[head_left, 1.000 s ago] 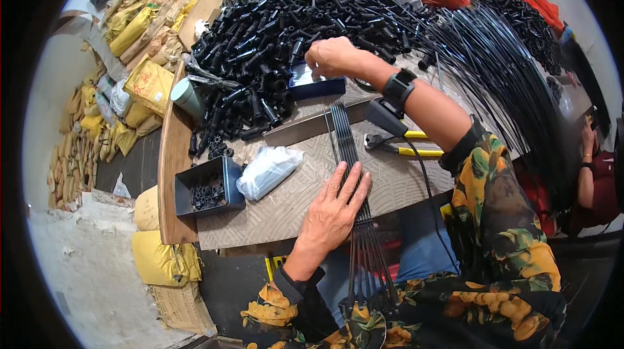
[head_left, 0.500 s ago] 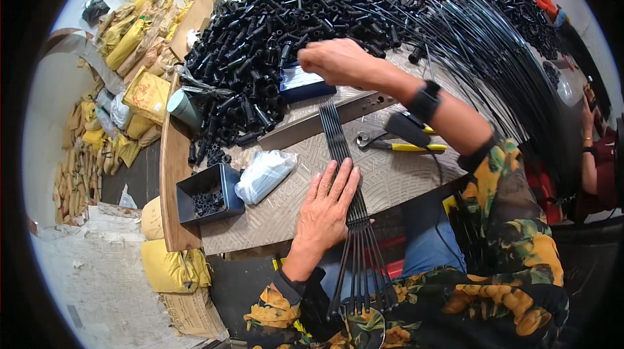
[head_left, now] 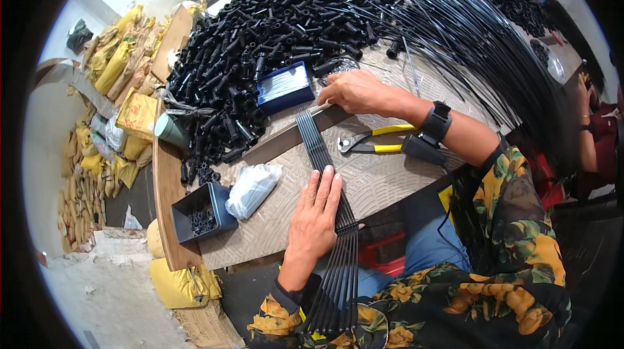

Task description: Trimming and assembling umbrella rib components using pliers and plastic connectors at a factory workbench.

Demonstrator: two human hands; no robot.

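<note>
My left hand [head_left: 314, 219] lies flat, fingers stretched out, along a row of thin black rods [head_left: 346, 258]. The rods sit side by side and fan out toward my body past the table edge. Their far ends rest at a metal bar [head_left: 273, 143]. Closed in a pinch, my right hand [head_left: 356, 91] is at that bar, just right of the rod ends. A thin pale piece shows at its fingertips, too small to make out. Beside it stands a blue box [head_left: 263, 107] holding thin pale pieces. Yellow-handled pliers [head_left: 383, 149] lie right of the rods.
A large heap of black tubular parts [head_left: 221, 56] covers the far left. Long black rods [head_left: 481, 43] spread at the far right. Near left are a dark bin [head_left: 224, 222] of small parts, a white plastic bag [head_left: 255, 188] and a cup [head_left: 170, 129]. Another person's arm [head_left: 587, 134] shows far right.
My right hand has come down from above the blue box to the bar by the rod ends, uncovering the box. My left hand stays flat on the rods. The view has shifted slightly.
</note>
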